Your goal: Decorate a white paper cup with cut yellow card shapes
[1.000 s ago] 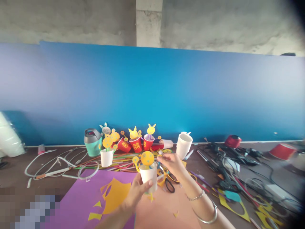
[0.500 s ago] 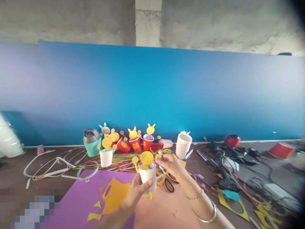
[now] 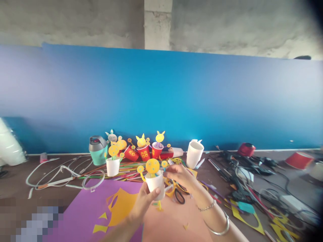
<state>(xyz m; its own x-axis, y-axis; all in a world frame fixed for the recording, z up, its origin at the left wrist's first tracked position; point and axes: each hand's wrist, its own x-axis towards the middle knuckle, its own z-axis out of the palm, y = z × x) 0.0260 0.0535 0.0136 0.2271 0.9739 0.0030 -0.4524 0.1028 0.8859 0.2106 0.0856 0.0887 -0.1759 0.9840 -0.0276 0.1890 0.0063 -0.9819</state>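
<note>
My left hand (image 3: 146,198) is wrapped round a white paper cup (image 3: 154,185), holding it a little above the paper sheets. A round yellow paper face (image 3: 152,166) rises from the cup's mouth. At its left a small yellow disc (image 3: 140,169) sits on a yellow stem. A matching disc (image 3: 164,164) stands at the right rim. My right hand (image 3: 178,174) is closed in a pinch on the stem just below that right disc; the fingertips partly hide it. Under the cup a yellow stem (image 3: 159,204) sticks out.
Purple paper (image 3: 83,208) and orange paper (image 3: 174,222) lie in front, with yellow offcuts (image 3: 123,205). Black-handled scissors (image 3: 180,196) are right of the cup. Behind stand decorated cups (image 3: 143,152), a white cup (image 3: 195,154) and a teal container (image 3: 98,153). Cables (image 3: 264,181) clutter the right.
The cup has tilted slightly, its face shifting left. My right fingers have slid from the right disc down to its stem near the rim, leaving the disc uncovered.
</note>
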